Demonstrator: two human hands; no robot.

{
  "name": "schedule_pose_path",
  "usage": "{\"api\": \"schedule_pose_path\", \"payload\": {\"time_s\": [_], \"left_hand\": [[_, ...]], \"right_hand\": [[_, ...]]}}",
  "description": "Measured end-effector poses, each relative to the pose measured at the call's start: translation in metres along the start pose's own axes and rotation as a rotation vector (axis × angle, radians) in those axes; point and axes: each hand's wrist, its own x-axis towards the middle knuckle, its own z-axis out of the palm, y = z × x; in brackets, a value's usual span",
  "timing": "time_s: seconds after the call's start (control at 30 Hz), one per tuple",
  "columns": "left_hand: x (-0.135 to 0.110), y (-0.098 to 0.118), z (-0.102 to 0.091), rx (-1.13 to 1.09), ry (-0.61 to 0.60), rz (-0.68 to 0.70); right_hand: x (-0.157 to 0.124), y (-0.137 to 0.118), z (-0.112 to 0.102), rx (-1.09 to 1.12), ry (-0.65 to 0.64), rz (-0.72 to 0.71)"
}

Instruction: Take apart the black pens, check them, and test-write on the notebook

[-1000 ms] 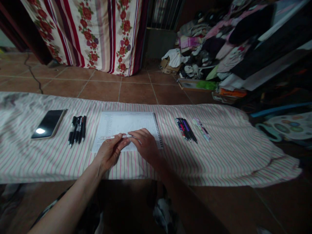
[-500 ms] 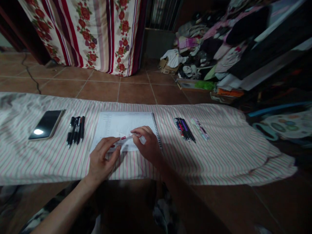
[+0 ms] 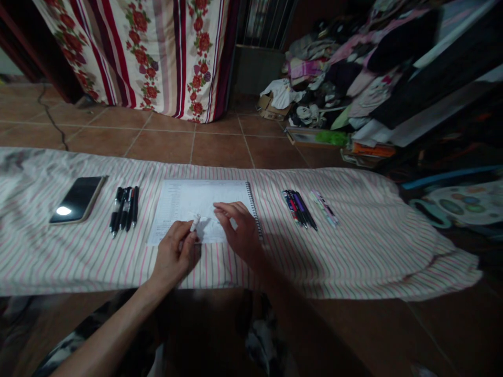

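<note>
My left hand (image 3: 175,250) is closed in a pinch over the lower part of the notebook. Between its thumb and finger a small white stick-like thing (image 3: 194,223) points up; its lower end is hidden, and I cannot tell its exact kind. My right hand (image 3: 240,230) hovers above the notebook's right half, thumb and fingers loosely curved and slightly apart, with nothing visible in them. Under both hands lies a spiral notebook (image 3: 204,193), open at a printed page, its wire binding on the right.
Several black pens (image 3: 124,209) lie left of the notebook, beside a phone (image 3: 77,199). To its right are several dark pens (image 3: 299,209) and some pastel pens (image 3: 324,208). A striped cloth (image 3: 353,251) covers the low table. Beyond are a floral curtain (image 3: 165,57) and piled clothes (image 3: 310,68).
The white stick-like thing lay crosswise between both hands, a red mark showing; now it stands tilted up in my left hand. My right fingers have come away from it.
</note>
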Motion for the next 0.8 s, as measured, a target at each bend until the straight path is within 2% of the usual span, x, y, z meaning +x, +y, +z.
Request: {"api": "schedule_pose_path", "payload": {"time_s": [0.1,0.2,0.27,0.37,0.57,0.8], "left_hand": [[0.001,-0.002,0.002,-0.063,-0.011,-0.125],[0.002,-0.001,0.006,-0.119,-0.014,-0.244],[0.003,0.001,0.008,-0.155,-0.016,-0.314],[0.002,0.003,0.011,-0.218,-0.039,-0.373],[0.000,-0.005,0.014,-0.155,-0.038,-0.318],[-0.002,-0.016,0.018,-0.172,-0.063,-0.315]], "right_hand": [[0.003,0.023,-0.006,-0.142,0.076,0.212],[0.005,0.044,-0.014,-0.220,0.129,0.335],[0.005,0.053,-0.018,-0.263,0.112,0.380],[0.002,0.058,-0.020,-0.305,0.047,0.390],[-0.003,0.064,-0.014,-0.344,-0.085,0.342],[0.000,0.059,-0.007,-0.417,-0.115,0.371]]}}
